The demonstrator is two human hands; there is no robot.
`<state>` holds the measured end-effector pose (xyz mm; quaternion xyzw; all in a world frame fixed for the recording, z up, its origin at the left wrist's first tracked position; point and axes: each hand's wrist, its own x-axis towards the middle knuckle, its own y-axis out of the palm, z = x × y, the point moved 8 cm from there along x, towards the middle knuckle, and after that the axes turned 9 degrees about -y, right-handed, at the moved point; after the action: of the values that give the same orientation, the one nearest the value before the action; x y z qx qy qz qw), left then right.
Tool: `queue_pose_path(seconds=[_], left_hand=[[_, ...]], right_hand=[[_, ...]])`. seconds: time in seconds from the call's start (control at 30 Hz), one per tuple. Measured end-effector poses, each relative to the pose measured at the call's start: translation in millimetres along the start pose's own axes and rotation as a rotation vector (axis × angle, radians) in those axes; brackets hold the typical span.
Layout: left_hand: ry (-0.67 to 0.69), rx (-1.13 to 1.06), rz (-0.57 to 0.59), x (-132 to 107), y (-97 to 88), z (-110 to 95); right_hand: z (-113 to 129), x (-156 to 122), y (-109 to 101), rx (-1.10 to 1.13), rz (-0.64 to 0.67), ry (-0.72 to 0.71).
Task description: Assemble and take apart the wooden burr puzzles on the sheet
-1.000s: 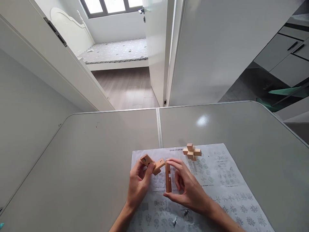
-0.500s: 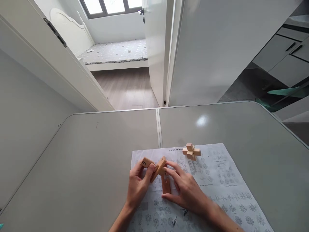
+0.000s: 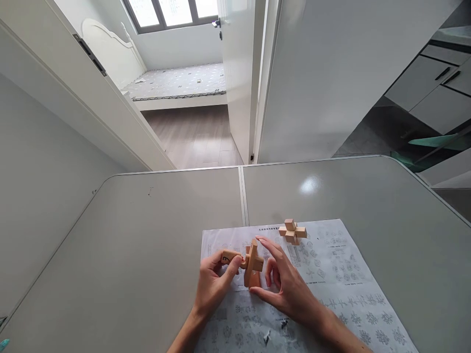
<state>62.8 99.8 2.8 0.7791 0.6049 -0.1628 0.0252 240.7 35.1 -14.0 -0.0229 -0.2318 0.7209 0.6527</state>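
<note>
Blocks over the sheet at 6 o'clock should be light, stiff, grippy, so pinch ends: left hand fingers grip the 9 o'clock end, right hand curls at 3, hold unclear.

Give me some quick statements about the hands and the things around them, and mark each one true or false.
1. The left hand grips a wooden piece with a black mark on it. True.
2. A door stands open beyond the table. True.
3. The right hand lies flat on the table. False: the right hand has its thumb and fingers curved, close to other wooden pieces.
4. A wooden cross rests on the printed sheet, apart from both hands. True.
5. The wooden cross is painted green. False: the wooden cross is pale wood colour.
6. The printed sheet is all text. False: it also carries small drawings.
</note>
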Motion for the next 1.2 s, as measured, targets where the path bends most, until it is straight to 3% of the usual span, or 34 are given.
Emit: queue_pose_path(seconds=[0.2,0.4,1.2], left_hand=[[-0.030,-0.099,0.158,-2.6,12.0,-0.6],[-0.018,-0.048,0.265,-5.1,22.9,-1.1],[-0.006,-0.001,0.302,-7.6,27.2,-9.0]], right_hand=[[2.5,-1.5,0.1,0.039,-0.004,-0.028],[5.7,-1.6,0.2,0.027,-0.026,-0.117],[12.9,1.4,-1.1,-0.004,-0.033,-0.156]])
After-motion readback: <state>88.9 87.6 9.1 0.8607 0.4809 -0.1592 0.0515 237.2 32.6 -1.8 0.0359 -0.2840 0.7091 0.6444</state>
